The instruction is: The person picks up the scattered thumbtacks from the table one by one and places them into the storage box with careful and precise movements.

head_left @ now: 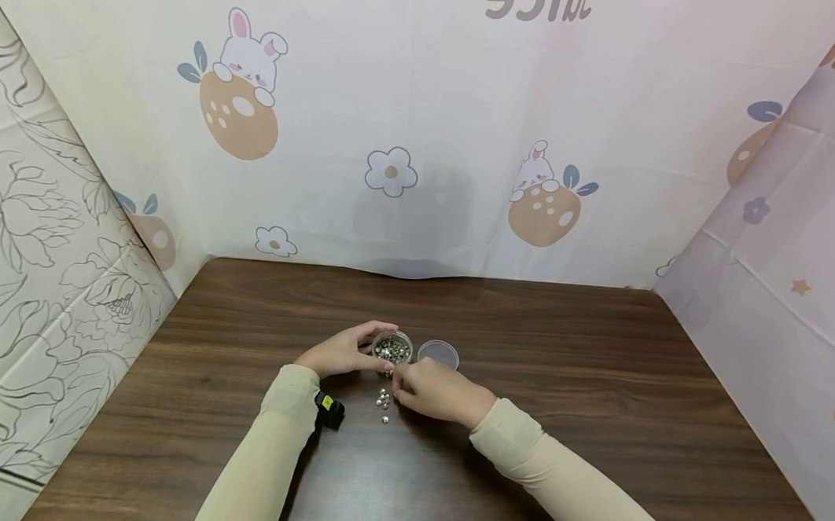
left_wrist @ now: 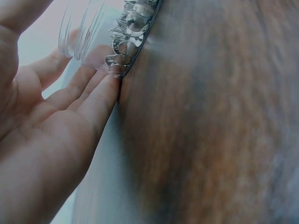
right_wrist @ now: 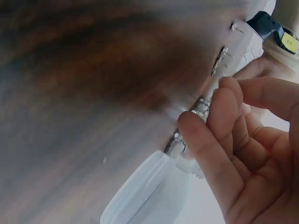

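Note:
A round clear jar [head_left: 393,336] full of small silver thumbtacks [head_left: 391,351] stands on the table. My left hand [head_left: 345,353] grips it from the left, its fingers behind and its thumb along the near side. In the left wrist view, the jar's ridged wall [left_wrist: 86,28] and some shiny tacks [left_wrist: 126,46] show beyond the fingertips. My right hand [head_left: 435,389] is at the jar's near right side, fingers curled, with the fingertips [right_wrist: 192,122] right at some tacks [right_wrist: 202,107]; I cannot tell whether it pinches one. Several loose thumbtacks [head_left: 383,399] lie just in front.
To the right of the jar lies its round clear lid [head_left: 439,353], close behind my right hand. A single thumbtack [head_left: 385,420] sits nearer to me on the brown wooden table [head_left: 562,339]. A black device with a yellow label [head_left: 329,410] is at my left wrist. Printed curtains [head_left: 425,119] stand behind the table.

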`<action>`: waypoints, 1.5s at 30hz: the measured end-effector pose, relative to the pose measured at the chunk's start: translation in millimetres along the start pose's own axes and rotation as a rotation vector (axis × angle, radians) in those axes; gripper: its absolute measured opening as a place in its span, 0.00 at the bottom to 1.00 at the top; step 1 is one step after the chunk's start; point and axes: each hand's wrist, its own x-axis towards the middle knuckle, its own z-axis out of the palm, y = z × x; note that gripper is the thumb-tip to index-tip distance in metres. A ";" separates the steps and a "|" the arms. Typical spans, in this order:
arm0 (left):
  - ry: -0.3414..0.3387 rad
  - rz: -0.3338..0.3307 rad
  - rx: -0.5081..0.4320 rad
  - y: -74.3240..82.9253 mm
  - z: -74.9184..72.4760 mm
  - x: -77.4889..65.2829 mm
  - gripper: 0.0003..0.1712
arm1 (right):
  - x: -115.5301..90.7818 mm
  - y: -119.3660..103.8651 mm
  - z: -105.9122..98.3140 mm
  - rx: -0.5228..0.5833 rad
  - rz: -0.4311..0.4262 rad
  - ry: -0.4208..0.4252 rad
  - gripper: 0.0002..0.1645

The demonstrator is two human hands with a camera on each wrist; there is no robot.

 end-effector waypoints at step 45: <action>0.017 -0.049 0.018 4.4 -0.1 -3.3 0.39 | 15.4 14.1 -19.3 0.101 0.190 0.173 0.05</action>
